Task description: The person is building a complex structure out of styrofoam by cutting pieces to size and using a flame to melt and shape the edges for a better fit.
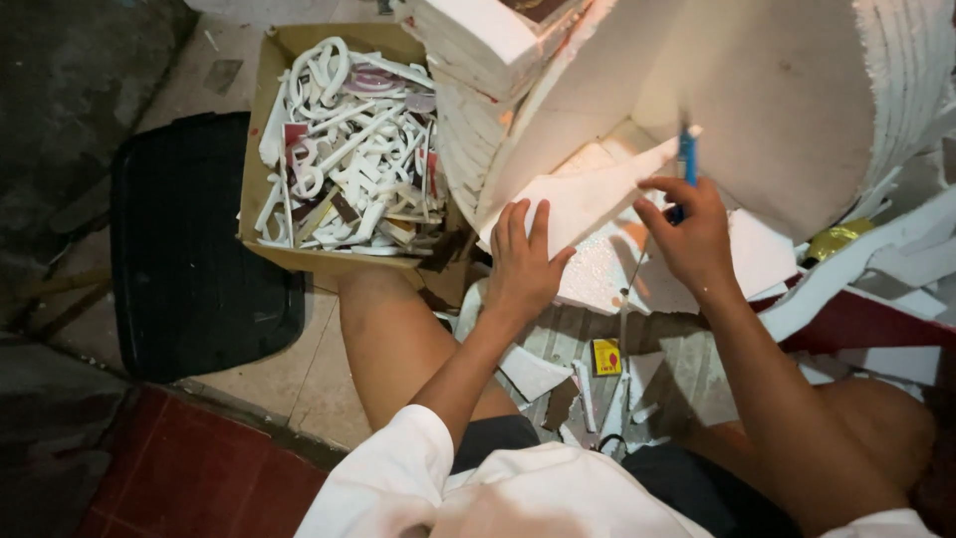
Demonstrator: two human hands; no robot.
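Left hand (522, 261) flat, fingers spread, pressing a white foam sheet piece (583, 194) in front of the knees. Right hand (689, 237) pinches a blue pen-like cutter (686, 159), upright over the sheet (tip hidden). Cardboard box of white foam cut-outs (344, 149) just left.

Left hand (521, 261) flat on white foam sheet (588, 194), right hand (687, 234) gripping blue cutter (686, 154), cardboard box (261, 120) of foam offcuts beside

White foam sheet (588, 199) lying tilted, blue-handled cutter (686, 159) upright at its edge.
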